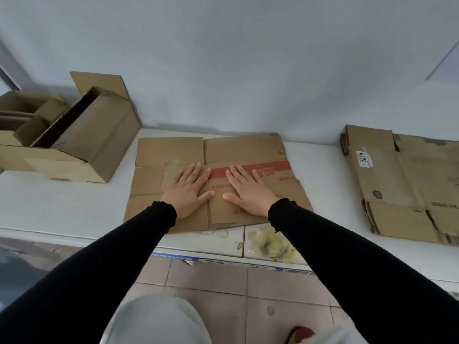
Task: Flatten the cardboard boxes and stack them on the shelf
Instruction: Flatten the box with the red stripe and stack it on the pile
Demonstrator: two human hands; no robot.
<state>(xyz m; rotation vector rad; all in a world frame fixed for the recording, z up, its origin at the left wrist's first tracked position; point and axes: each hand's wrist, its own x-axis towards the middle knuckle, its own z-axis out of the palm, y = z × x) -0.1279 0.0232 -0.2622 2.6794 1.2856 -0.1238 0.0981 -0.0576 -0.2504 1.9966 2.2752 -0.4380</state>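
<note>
Two hands, left hand (185, 188) and right hand (248, 188), press flat-fingered, grasping nothing, on the flattened box (173, 152) on the shelf (62, 207); right of it I note a finished stack (402, 184), left of it unflattened open boxes (99, 135).

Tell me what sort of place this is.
Likely a storeroom or shop back room: a white shelf against a bare wall, open cardboard boxes, a stack of flattened boxes, and a worn tiled floor.
</note>
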